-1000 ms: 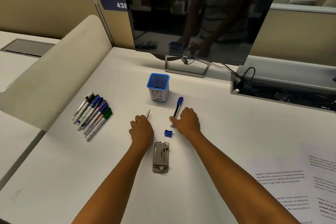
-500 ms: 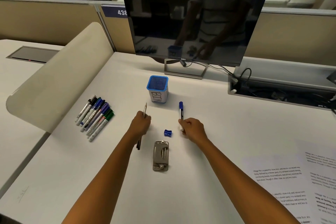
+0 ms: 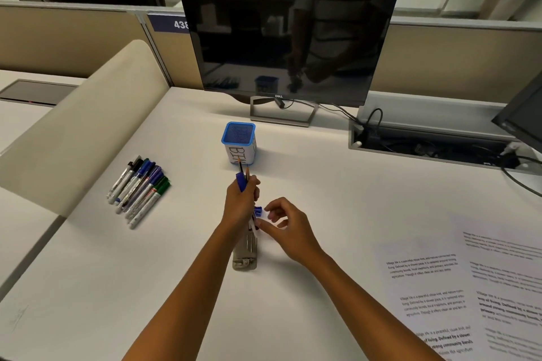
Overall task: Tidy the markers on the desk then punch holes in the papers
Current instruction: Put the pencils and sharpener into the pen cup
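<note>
My left hand point(image 3: 241, 203) is shut on a blue-capped marker point(image 3: 241, 181) and pencils point(image 3: 247, 172), held upright just in front of the blue-rimmed white pen holder point(image 3: 240, 143). Beside it, my right hand point(image 3: 286, 227) has its fingers apart and holds nothing. A small blue sharpener point(image 3: 258, 211) lies between the two hands. The grey metal hole punch point(image 3: 245, 252) rests on the desk under my left wrist, partly hidden. Several markers point(image 3: 139, 189) lie in a row at the left. Printed papers point(image 3: 457, 290) lie at the right.
A dark monitor point(image 3: 289, 35) stands behind the pen holder. A cable tray point(image 3: 434, 146) with wires runs along the back right. A beige curved divider point(image 3: 79, 123) borders the desk's left side. A second screen's corner point(image 3: 525, 117) shows at the far right.
The blue-capped marker passed from my right hand into my left, which now holds it with the pencils. My right hand let go and opened near the sharpener.
</note>
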A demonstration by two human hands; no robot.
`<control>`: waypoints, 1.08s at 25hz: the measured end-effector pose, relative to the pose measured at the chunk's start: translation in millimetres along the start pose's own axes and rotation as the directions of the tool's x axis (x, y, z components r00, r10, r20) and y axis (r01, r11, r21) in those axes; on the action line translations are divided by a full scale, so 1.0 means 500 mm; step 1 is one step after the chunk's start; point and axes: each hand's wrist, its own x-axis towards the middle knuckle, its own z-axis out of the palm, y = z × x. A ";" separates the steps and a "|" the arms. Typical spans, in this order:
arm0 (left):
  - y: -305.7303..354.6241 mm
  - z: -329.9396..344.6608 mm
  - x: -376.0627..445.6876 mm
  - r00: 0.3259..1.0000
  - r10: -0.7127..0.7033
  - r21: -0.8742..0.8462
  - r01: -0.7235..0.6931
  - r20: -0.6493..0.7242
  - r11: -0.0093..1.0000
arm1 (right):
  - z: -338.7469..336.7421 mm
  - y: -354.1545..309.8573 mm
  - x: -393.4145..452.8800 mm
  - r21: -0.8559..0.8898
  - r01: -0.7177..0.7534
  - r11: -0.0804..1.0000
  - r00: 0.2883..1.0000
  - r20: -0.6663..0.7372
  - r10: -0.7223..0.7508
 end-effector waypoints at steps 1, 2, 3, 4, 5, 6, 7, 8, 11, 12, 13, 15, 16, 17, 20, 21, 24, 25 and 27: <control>-0.003 0.010 -0.016 0.999 0.047 -0.009 -0.047 -0.020 0.999 | -0.013 0.011 -0.009 0.012 0.005 1.000 0.999 -0.046 -0.004; -0.006 0.020 -0.034 0.995 0.094 -0.028 -0.095 -0.027 0.995 | -0.025 0.023 -0.018 0.045 0.005 0.999 0.995 -0.102 -0.001; -0.008 0.030 -0.054 0.990 0.142 -0.045 -0.143 -0.025 0.989 | -0.038 0.037 -0.028 0.087 0.007 0.996 0.986 -0.167 0.008; -0.011 0.040 -0.073 0.984 0.179 -0.052 -0.180 -0.022 0.982 | -0.050 0.050 -0.039 0.125 0.010 0.992 0.972 -0.235 0.020; -0.014 0.050 -0.091 0.981 0.193 -0.053 -0.194 -0.020 0.980 | -0.060 0.063 -0.049 0.152 0.010 0.988 0.955 -0.294 0.035; -0.020 0.061 -0.106 0.984 0.179 -0.050 -0.180 -0.020 0.982 | -0.068 0.076 -0.058 0.169 0.009 0.986 0.939 -0.340 0.050; -0.027 0.072 -0.120 0.988 0.154 -0.051 -0.155 -0.020 0.987 | -0.074 0.089 -0.066 0.177 0.009 0.984 0.926 -0.372 0.059; -0.037 0.083 -0.129 0.990 0.142 -0.058 -0.142 -0.014 0.988 | -0.078 0.101 -0.072 0.177 0.015 0.984 0.919 -0.391 0.056; -0.075 0.102 -0.138 0.980 0.200 -0.065 -0.199 0.006 0.978 | -0.081 0.119 -0.083 0.151 0.047 0.987 0.924 -0.383 0.015; -0.089 0.105 -0.138 0.979 0.202 -0.048 -0.201 0.015 0.979 | -0.080 0.121 -0.084 0.137 0.048 0.989 0.929 -0.370 0.006; -0.102 0.107 -0.137 0.981 0.193 -0.026 -0.193 0.021 0.981 | -0.080 0.122 -0.085 0.126 0.051 0.991 0.935 -0.355 -0.003; -0.124 0.106 -0.134 0.984 0.174 -0.003 -0.174 0.030 0.985 | -0.080 0.124 -0.084 0.109 0.051 0.993 0.943 -0.332 -0.012; -0.133 0.104 -0.132 0.987 0.156 -0.010 -0.156 0.026 0.988 | -0.081 0.126 -0.083 0.100 0.041 0.994 0.944 -0.330 -0.005; -0.134 0.103 -0.133 0.991 0.133 -0.028 -0.132 0.014 0.991 | -0.081 0.126 -0.081 0.094 0.025 0.995 0.944 -0.331 0.008; -0.119 0.101 -0.134 0.995 0.084 -0.055 -0.087 -0.044 0.995 | -0.077 0.132 -0.070 0.018 -0.023 1.000 0.948 -0.316 0.028; -0.112 0.096 -0.133 0.994 0.084 -0.046 -0.087 -0.067 0.995 | -0.073 0.132 -0.064 -0.026 -0.018 1.000 0.959 -0.283 0.010; -0.090 0.066 -0.121 0.987 0.114 0.089 -0.104 -0.113 0.991 | -0.054 0.126 -0.037 -0.151 0.056 0.987 0.992 -0.102 -0.072; -0.080 0.050 -0.115 0.984 0.137 0.135 -0.120 -0.118 0.983 | -0.045 0.121 -0.024 -0.181 0.086 0.980 0.995 -0.041 -0.094; -0.066 0.011 -0.095 0.972 0.203 0.155 -0.184 -0.118 0.971 | -0.030 0.113 0.008 -0.230 0.132 0.964 0.991 0.045 -0.125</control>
